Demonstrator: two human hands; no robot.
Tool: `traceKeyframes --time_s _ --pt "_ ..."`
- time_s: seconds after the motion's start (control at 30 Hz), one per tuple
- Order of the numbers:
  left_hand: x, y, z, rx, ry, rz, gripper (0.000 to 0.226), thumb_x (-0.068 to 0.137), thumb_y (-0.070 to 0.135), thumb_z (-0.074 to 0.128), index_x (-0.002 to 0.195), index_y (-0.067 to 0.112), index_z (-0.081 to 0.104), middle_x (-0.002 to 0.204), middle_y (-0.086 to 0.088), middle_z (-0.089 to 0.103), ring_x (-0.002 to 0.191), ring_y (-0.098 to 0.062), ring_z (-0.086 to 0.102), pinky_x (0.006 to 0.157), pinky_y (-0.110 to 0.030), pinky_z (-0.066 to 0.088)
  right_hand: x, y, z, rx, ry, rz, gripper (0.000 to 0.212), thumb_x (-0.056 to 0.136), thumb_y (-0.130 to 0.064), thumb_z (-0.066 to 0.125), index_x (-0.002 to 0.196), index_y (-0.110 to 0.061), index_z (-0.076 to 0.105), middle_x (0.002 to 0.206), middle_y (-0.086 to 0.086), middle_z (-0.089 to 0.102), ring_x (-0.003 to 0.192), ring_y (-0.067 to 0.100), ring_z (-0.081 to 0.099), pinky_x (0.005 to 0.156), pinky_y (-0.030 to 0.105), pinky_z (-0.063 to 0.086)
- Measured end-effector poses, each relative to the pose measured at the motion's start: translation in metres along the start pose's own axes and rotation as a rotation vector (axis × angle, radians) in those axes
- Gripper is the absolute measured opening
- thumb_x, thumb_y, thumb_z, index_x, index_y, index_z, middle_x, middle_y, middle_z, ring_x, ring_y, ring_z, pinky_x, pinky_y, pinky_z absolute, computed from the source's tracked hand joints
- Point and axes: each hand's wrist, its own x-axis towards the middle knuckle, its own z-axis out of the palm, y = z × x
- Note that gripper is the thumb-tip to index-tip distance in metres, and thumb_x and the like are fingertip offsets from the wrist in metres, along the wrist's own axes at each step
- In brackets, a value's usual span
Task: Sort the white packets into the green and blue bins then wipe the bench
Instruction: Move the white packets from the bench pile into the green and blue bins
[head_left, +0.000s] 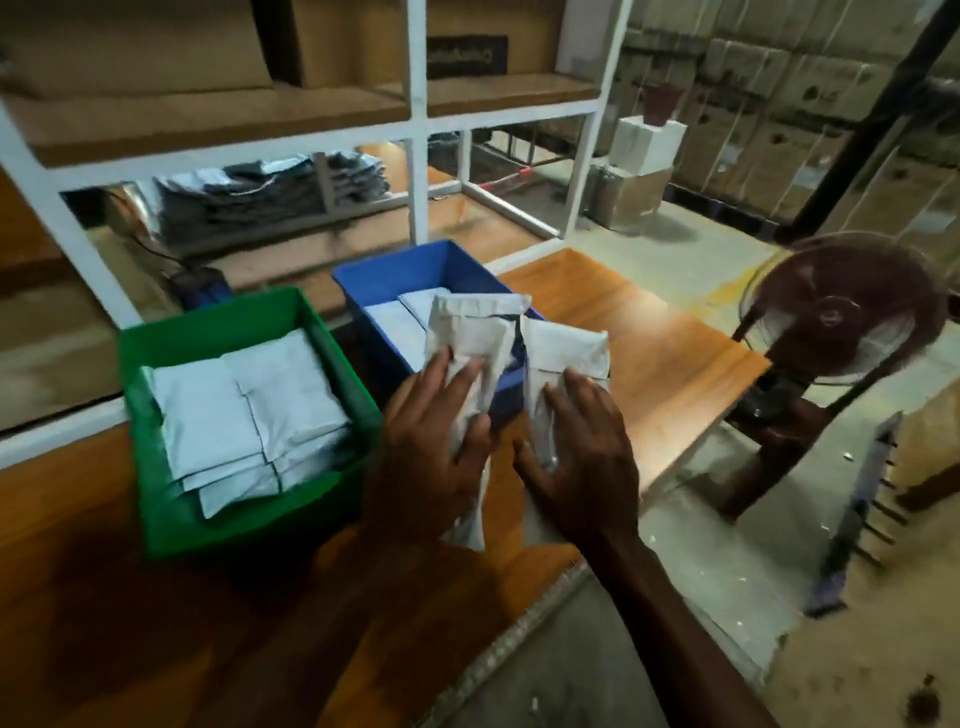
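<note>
My left hand (434, 457) holds a white packet (470, 332) upright above the near edge of the blue bin (379, 273). Beside it, my right hand (576, 457) holds a second white packet (563, 345), just right of the bin over the wooden bench (649, 374). Both hands have their fingers spread over the packets' faces, and the thumbs are hidden behind. The blue bin has white packets (395, 325) inside. To the left, the green bin (171, 338) contains several stacked white packets (244, 410).
A white metal shelf frame (415, 171) stands behind the bins with folded grey stacks (270, 192) on it. A standing fan (836, 322) is right of the bench end. Cardboard boxes (779, 93) line the far wall. The bench edge drops to the concrete floor at lower right.
</note>
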Motion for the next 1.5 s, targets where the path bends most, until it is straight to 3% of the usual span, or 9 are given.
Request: traceKeyframes --time_s 0.27,0.53,0.67,0.77,0.87,1.07,1.23,1.37,1.5 --pt "0.052 -0.059 -0.026 0.383 0.243 -0.363 0.051 0.091 0.036 0.052 0.141 0.024 0.054 0.151 -0.003 0.046 0.133 -0.026 0.049 0.107 -0.031 0.035 0.155 -0.013 0.091 0.224 -0.167 -0.300 0.058 0.082 -0.049 0.059 0.129 -0.016 0.061 0.154 0.016 0.042 0.140 0.037 0.038 0.108 0.048 0.039" --pt "0.059 -0.055 -0.030 0.575 0.392 -0.523 0.052 0.091 0.035 0.054 0.141 0.020 0.054 0.151 -0.006 0.046 0.134 -0.028 0.046 0.107 -0.039 0.038 0.218 -0.036 0.197 0.108 -0.715 -0.403 0.049 0.087 -0.053 0.051 0.125 -0.022 0.055 0.162 0.012 0.021 0.146 0.033 0.022 0.107 0.054 0.039" --pt "0.053 -0.060 -0.028 0.585 0.407 -0.554 0.052 0.092 0.035 0.055 0.142 0.024 0.052 0.153 -0.003 0.043 0.136 -0.026 0.045 0.110 -0.040 0.038 0.206 -0.028 0.236 -0.009 -0.921 -0.505 0.063 0.101 -0.057 0.027 0.155 -0.026 0.022 0.166 0.016 0.000 0.152 0.035 0.003 0.118 0.057 0.019" --pt "0.057 -0.072 -0.027 0.577 0.369 -0.561 0.053 0.092 0.035 0.055 0.143 0.025 0.051 0.153 -0.002 0.043 0.136 -0.025 0.044 0.109 -0.038 0.037 0.194 -0.028 0.244 -0.077 -0.994 -0.511 0.064 0.103 -0.055 0.012 0.159 -0.028 -0.001 0.166 0.015 -0.016 0.152 0.034 -0.015 0.120 0.060 0.001" --pt "0.065 -0.078 -0.019 0.538 0.376 -0.555 0.052 0.092 0.035 0.055 0.143 0.025 0.052 0.153 0.000 0.044 0.135 -0.022 0.044 0.108 -0.028 0.031 0.194 -0.029 0.241 -0.100 -1.008 -0.507 0.064 0.103 -0.056 0.010 0.159 -0.030 -0.007 0.164 0.012 -0.023 0.151 0.032 -0.021 0.120 0.059 -0.003" --pt "0.079 -0.094 0.001 0.456 0.333 -0.503 0.052 0.089 0.030 0.059 0.140 0.023 0.054 0.150 -0.004 0.048 0.132 -0.020 0.044 0.107 -0.012 0.020 0.211 -0.034 0.216 0.005 -1.006 -0.414 0.063 0.104 -0.055 0.018 0.160 -0.030 0.003 0.167 0.013 -0.014 0.153 0.032 -0.014 0.120 0.057 0.001" --pt "0.094 -0.094 0.021 0.399 0.367 -0.448 0.050 0.089 0.033 0.057 0.138 0.023 0.058 0.149 -0.002 0.049 0.130 -0.026 0.051 0.108 -0.031 0.039 0.221 0.011 0.154 -0.044 -0.751 -0.403 0.067 0.102 -0.058 0.024 0.160 -0.031 0.003 0.167 0.007 -0.016 0.152 0.027 -0.019 0.121 0.053 -0.003" --pt "0.118 -0.088 0.050 0.394 0.323 -0.420 0.050 0.089 0.032 0.058 0.138 0.024 0.056 0.149 -0.003 0.049 0.132 -0.029 0.049 0.108 -0.040 0.042 0.212 0.061 0.121 -0.117 -0.763 -0.295 0.069 0.100 -0.062 0.023 0.159 -0.033 0.002 0.167 0.007 -0.014 0.153 0.026 -0.014 0.122 0.054 0.003" --pt "0.154 -0.088 0.101 0.440 0.083 -0.493 0.053 0.091 0.035 0.052 0.143 0.024 0.050 0.155 -0.004 0.040 0.138 -0.034 0.040 0.112 -0.044 0.035 0.206 0.069 0.118 0.231 -0.632 -0.163 0.065 0.101 -0.058 0.028 0.159 -0.031 0.015 0.168 0.004 0.005 0.155 0.022 0.001 0.123 0.051 0.014"
